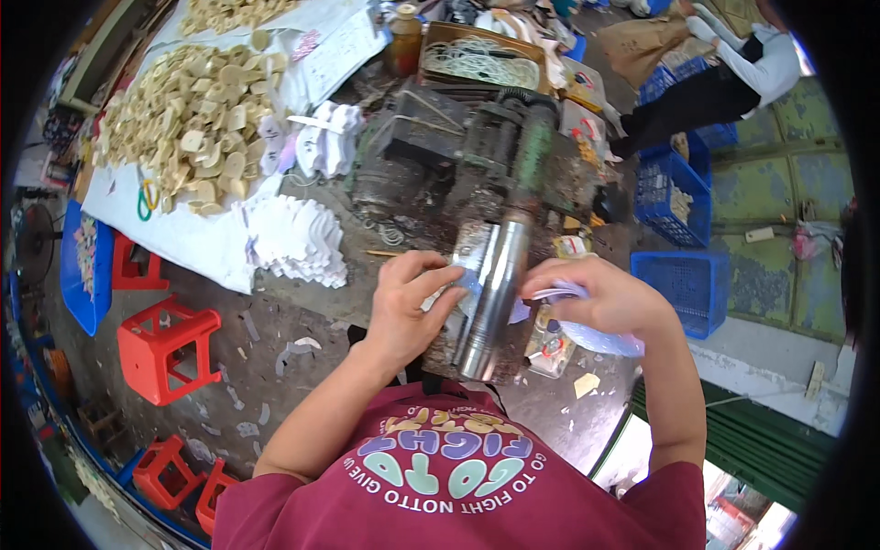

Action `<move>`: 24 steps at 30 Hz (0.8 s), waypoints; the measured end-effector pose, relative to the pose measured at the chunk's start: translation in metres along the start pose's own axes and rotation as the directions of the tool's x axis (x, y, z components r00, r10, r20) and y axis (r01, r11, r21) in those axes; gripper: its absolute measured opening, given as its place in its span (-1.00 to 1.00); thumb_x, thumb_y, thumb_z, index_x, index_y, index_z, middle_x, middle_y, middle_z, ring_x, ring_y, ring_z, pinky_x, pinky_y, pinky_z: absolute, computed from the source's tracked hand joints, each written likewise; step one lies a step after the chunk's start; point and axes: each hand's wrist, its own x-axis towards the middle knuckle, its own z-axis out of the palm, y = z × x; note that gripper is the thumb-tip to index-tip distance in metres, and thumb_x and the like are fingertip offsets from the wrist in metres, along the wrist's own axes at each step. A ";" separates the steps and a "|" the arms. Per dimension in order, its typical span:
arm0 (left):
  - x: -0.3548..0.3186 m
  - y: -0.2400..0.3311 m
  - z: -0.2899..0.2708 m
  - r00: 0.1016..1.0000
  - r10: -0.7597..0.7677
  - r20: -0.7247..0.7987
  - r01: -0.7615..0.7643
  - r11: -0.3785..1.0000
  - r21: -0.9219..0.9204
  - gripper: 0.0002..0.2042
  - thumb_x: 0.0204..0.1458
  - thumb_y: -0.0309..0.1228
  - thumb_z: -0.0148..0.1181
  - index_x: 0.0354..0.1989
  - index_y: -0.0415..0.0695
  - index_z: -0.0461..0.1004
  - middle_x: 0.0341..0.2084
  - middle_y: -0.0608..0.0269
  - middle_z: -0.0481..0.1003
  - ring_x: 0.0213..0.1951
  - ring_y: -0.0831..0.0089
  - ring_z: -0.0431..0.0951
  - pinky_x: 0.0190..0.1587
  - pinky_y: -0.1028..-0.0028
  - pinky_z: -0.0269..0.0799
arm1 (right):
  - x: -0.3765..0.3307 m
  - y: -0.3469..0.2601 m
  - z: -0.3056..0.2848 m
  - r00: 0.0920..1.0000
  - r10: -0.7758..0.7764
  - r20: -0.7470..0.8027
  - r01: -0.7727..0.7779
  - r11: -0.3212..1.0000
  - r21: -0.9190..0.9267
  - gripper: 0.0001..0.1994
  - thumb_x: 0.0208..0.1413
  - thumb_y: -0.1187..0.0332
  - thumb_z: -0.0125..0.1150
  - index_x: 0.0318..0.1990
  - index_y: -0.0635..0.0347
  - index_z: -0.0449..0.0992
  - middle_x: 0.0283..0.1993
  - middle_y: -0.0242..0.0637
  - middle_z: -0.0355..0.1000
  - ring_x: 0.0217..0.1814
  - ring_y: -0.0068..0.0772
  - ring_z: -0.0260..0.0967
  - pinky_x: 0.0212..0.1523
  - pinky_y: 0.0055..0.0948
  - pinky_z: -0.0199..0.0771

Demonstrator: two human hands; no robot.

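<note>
Two shiny metal rollers [500,293] jut toward me from an old greasy machine [463,137]. At their left side is my left hand [408,307], thumb and forefinger curled in on the edge of a thin pale-blue piece [470,278] by the rollers. My right hand [605,298], on the other side, is closed on several thin lilac-white sheet pieces [600,339]; they hang below the palm. A bit of similar pale sheet [520,312] shows between the rollers and that hand. How far the left-hand piece reaches between the rollers is hidden.
Left of the machine, a table [197,243] bears a heap of cream-coloured pieces [206,119] and a stack of white cut pieces [293,240]. Red stools [165,353] stand at left, blue crates [678,284] at right. Another person [733,78] bends over at the far right.
</note>
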 end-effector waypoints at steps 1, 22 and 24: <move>0.001 -0.003 -0.002 1.000 -0.001 -0.029 0.000 1.000 -0.018 -0.83 -0.14 -0.53 0.33 -0.32 -0.17 0.57 -0.31 0.15 0.51 -0.22 0.27 0.52 -0.14 0.40 0.40 | -0.003 -0.002 0.000 0.997 -0.062 -0.044 0.063 0.998 0.011 -0.65 -0.08 0.56 0.11 -0.05 0.31 0.49 -0.05 -0.20 0.47 0.04 -0.27 0.40 0.13 -0.41 0.30; -0.006 -0.056 -0.080 0.953 -0.210 -0.218 0.225 0.973 0.045 -0.72 -0.14 -0.53 0.24 -0.17 -0.19 0.50 -0.21 0.15 0.48 -0.08 0.32 0.46 0.11 0.30 0.23 | -0.002 -0.047 0.051 0.840 -0.101 -0.533 0.275 0.926 0.258 -0.40 -0.06 0.59 0.05 0.25 0.21 0.26 0.02 -0.28 0.40 0.09 -0.52 0.28 0.15 -0.48 0.20; 0.016 0.019 -0.068 0.955 -0.203 0.216 0.272 0.887 -0.372 -0.78 -0.10 -0.49 0.28 -0.25 -0.22 0.50 -0.26 0.20 0.49 -0.16 0.44 0.47 -0.04 0.43 0.32 | 0.002 -0.061 0.055 0.849 -0.154 -0.505 0.269 0.949 0.163 -0.41 0.00 0.62 0.00 0.27 0.15 0.24 0.04 -0.28 0.39 0.13 -0.48 0.28 0.19 -0.44 0.19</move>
